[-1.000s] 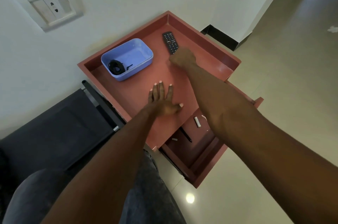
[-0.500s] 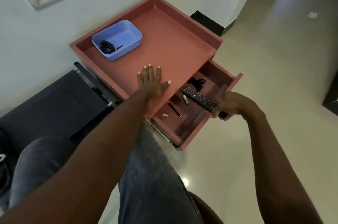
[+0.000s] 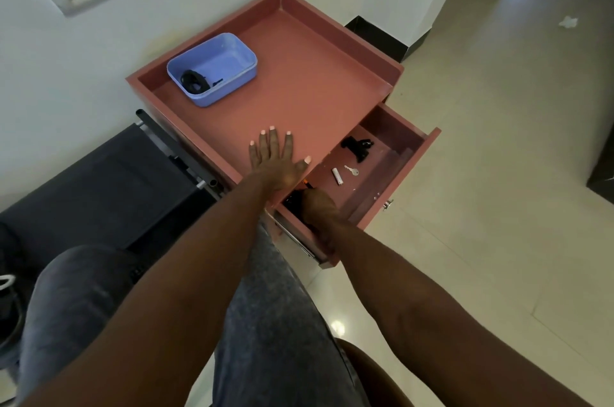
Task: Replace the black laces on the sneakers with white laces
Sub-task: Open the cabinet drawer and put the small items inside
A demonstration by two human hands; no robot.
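Left hand (image 3: 277, 162): fingers (image 3: 272, 144) spread apart and laid flat, palm down, clamped on nothing, on the near edge of the reddish-brown, raised-rim top of the bedside cabinet (image 3: 309, 80); the forearm runs back toward the lower left over a knee in grey denim. Right hand (image 3: 319, 207): reached down into the near end of the open reddish-brown drawer (image 3: 398, 170), with its fingers hidden under the cabinet top beside a dark object (image 3: 294, 202) too concealed to identify, so whether they are apart or closed on anything cannot be told. Drawer contents visible farther along: a small white cylindrical battery (image 3: 337, 176), a small silver key (image 3: 351, 170) just beside it, and a black clip-like object (image 3: 357, 148) near the far end. On the cabinet top, near the wall, a light blue rectangular plastic tub (image 3: 232, 54) holds a coiled black lace or cord (image 3: 193, 80), which cannot be told apart at this size, and a small dark item next to it. At the left edge, low on the floor, part of a dark sneaker with a white lace (image 3: 6, 283) shows beside a dark seat (image 3: 99, 187).
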